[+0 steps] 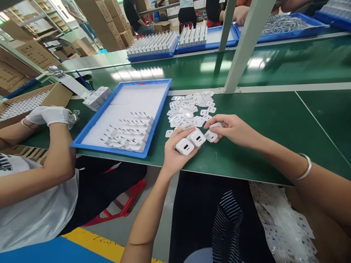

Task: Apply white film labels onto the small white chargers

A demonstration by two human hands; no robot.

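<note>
My left hand (175, 151) grips two white charger plugs (190, 142) side by side, their port faces turned up, just above the green table's near edge. My right hand (233, 128) pinches a third white plug (211, 136) right beside them, fingertips on its top. Just behind both hands lies a heap of small white stickers (189, 109). To the left sits a blue tray (120, 150) lined with white foam, holding rows of finished plugs (128, 133) in its near half.
A co-worker at the left, in a white glove (51, 115), reaches toward a cardboard box (52, 95) of plugs. More blue trays of plugs (153, 45) stand across the green conveyor (274, 65). A slanted metal post (244, 47) rises from the table's centre rail.
</note>
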